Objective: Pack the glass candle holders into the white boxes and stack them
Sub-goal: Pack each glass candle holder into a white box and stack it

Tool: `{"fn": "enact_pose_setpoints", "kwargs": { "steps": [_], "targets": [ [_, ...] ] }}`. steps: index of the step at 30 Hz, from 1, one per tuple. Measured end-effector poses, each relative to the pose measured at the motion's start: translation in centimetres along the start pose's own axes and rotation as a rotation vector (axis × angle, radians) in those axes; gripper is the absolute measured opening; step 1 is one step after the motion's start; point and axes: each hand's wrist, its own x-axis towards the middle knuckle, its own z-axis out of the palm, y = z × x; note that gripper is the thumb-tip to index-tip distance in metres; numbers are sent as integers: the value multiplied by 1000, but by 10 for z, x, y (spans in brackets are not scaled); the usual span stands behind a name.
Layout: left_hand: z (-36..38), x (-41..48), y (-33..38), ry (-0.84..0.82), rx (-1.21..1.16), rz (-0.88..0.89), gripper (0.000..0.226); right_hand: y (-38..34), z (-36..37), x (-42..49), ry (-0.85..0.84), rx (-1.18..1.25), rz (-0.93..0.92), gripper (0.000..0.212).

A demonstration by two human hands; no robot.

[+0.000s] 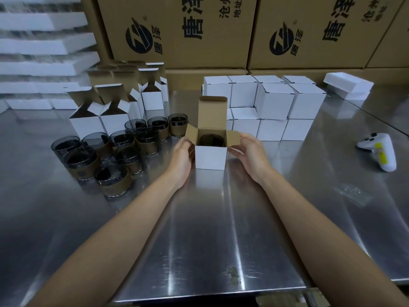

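Observation:
A small white box stands open at the middle of the steel table, its lid and both side flaps up. A dark glass candle holder sits inside it. My left hand rests against the box's left side, fingers touching the left flap. My right hand touches the right flap with relaxed fingers. Several more dark glass candle holders with brown bands stand to the left. Behind them wait several open white boxes. Closed white boxes are stacked in two layers behind and to the right.
Large brown cartons form a wall at the back. White foam trays are piled at the far left, one more foam tray at the back right. A white controller lies on the table's right side.

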Motion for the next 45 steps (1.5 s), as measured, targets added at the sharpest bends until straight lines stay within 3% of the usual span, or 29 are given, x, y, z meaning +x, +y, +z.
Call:
{"fn": "enact_pose_setpoints", "kwargs": {
  "steps": [3, 5, 10, 13, 18, 26, 32, 39, 45],
  "targets": [
    [2, -2, 0, 0, 34, 20, 27, 7, 11, -2, -79, -56, 11, 21],
    [3, -1, -1, -4, 53, 34, 25, 11, 14, -4, -98, -156, 5, 35],
    [4, 0, -2, -16, 15, 34, 22, 9, 22, -5, -28, -148, 25, 47],
    [5, 2, -1, -36, 42, 28, 29, 8, 26, -6, -18, -129, 18, 33],
    [5, 1, -1, -14, 191, 81, 18, 4, 28, -8, -28, -126, 7, 18],
    [10, 0, 11, -59, 177, 154, 50, 0, 27, -8, -93, -168, -17, 22],
    [9, 1, 9, -107, 157, 149, 67, -3, 32, -10, -153, -128, -74, 48],
    [5, -6, 9, -78, 208, 192, 28, -2, 22, -7, -192, -64, -51, 29],
    [2, -10, 12, -101, 271, 158, 31, -6, 9, -9, -258, -251, -73, 37]
  ]
}}
